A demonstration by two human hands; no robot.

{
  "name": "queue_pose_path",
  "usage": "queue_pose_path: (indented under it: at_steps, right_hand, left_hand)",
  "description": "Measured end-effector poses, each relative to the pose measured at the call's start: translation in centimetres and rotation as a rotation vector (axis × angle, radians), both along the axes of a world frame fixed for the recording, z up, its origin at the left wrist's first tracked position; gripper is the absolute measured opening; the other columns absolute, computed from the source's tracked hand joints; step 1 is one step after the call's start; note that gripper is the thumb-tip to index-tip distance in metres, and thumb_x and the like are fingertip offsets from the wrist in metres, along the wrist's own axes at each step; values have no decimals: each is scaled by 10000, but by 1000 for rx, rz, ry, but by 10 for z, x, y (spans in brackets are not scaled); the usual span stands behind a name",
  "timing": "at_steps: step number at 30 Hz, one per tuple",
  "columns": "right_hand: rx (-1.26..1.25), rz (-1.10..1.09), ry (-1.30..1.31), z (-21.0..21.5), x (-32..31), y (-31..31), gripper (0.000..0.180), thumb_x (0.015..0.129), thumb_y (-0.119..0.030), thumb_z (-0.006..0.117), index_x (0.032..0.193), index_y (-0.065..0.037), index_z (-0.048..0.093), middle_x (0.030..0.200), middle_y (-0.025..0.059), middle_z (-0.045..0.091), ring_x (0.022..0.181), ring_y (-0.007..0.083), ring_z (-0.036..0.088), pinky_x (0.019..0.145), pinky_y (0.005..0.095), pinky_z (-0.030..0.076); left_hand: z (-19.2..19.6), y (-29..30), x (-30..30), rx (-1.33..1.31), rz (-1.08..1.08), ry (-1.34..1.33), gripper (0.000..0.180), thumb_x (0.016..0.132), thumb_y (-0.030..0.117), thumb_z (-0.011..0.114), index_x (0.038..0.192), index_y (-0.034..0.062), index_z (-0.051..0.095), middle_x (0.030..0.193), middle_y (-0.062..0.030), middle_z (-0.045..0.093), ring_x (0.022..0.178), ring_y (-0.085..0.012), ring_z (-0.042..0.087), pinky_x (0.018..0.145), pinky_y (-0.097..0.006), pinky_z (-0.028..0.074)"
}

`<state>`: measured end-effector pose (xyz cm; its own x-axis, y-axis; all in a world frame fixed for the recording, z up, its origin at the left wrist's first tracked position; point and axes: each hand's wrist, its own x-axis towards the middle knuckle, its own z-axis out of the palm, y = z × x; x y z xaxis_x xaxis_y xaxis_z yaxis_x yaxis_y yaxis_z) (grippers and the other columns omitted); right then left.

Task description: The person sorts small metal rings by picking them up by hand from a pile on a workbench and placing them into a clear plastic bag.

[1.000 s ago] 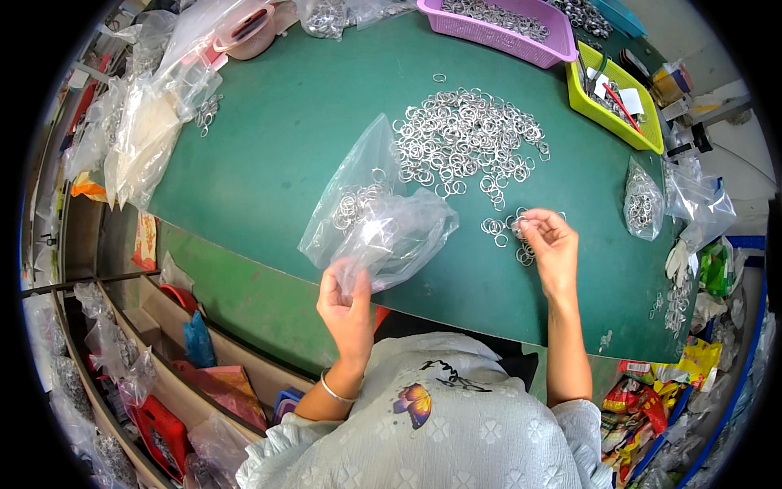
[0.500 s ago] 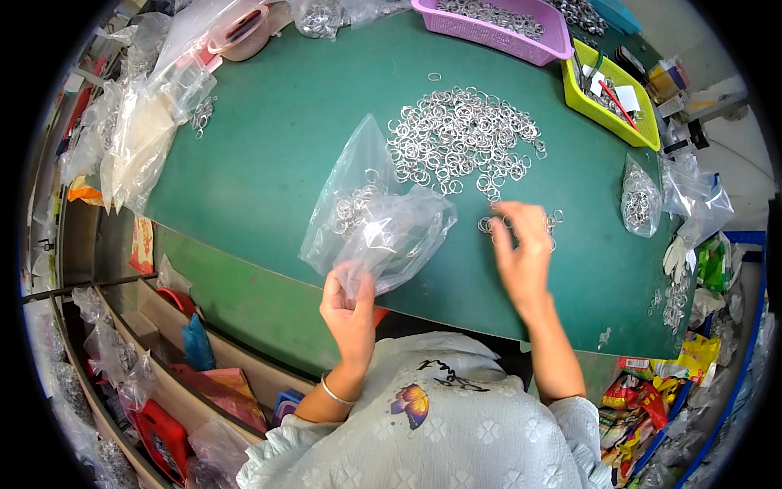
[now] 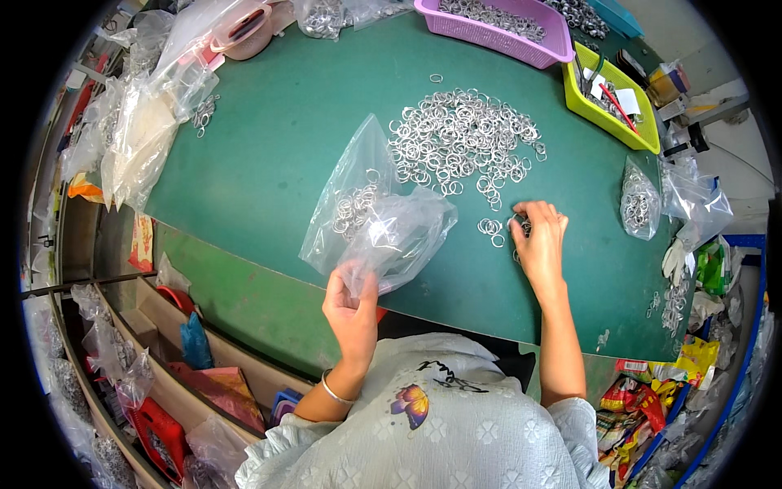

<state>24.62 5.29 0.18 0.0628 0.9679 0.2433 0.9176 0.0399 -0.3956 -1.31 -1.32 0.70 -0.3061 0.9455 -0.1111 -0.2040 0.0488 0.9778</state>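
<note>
My left hand [image 3: 352,303] pinches the lower edge of a clear plastic bag [image 3: 414,226], which lies crumpled on the green table. Several metal rings [image 3: 355,209] show through its plastic. Curled fingers of my right hand [image 3: 541,244] close over some metal rings [image 3: 518,222] on the table, partly hiding them. Just left of that hand is a small cluster of rings [image 3: 490,231]. Farther back spreads a large loose pile of silver rings [image 3: 460,134].
A purple basket of rings [image 3: 505,39] and a yellow-green basket with tools [image 3: 607,122] stand at the back right. A bagged lot of rings [image 3: 640,204] lies on the right. Plastic bags [image 3: 142,134] cover the left edge, above an open drawer [image 3: 269,407].
My right hand has shifted a little to the right, and its fingers have curled in over the rings. The small cluster at its left is now uncovered. My left hand stays on the bag.
</note>
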Motion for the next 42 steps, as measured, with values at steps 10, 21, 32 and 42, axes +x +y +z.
queue_pose_path:
  at_steps: [10, 21, 32, 42]
  right_hand:
    - [-49, -92, 437, 20, 18, 4, 117, 779, 14, 630, 893, -1, 649, 781, 109, 619, 759, 257, 569, 739, 359, 432]
    - [-133, -30, 83, 33, 5, -19, 210, 729, -16, 686, 937, -24, 660, 764, 84, 608, 779, 255, 554, 747, 360, 375]
    - [-69, -65, 136, 26, 16, -22, 48, 774, -9, 644, 820, -14, 629, 745, 79, 590, 677, 213, 536, 688, 329, 384]
    - [90, 278, 686, 34, -101, -21, 103, 805, 29, 626, 902, 9, 598, 883, 129, 586, 690, 234, 600, 600, 303, 499]
  left_hand:
    - [0, 0, 1, 12, -5, -2, 214, 879, -20, 593, 1088, -24, 547, 1016, -39, 586, 929, -92, 548, 799, -224, 443]
    - [-1, -1, 0, -8, -9, -9, 224, 876, -21, 595, 1094, -28, 546, 1015, -40, 586, 921, -92, 550, 789, -221, 446]
    - [1, 0, 2, -8, -16, 14, 225, 874, -14, 599, 1093, -33, 551, 1005, -41, 587, 919, -90, 550, 784, -217, 446]
    - [3, 2, 7, -3, -40, -6, 212, 874, -19, 598, 1080, -28, 549, 999, -34, 579, 899, -76, 535, 769, -212, 441]
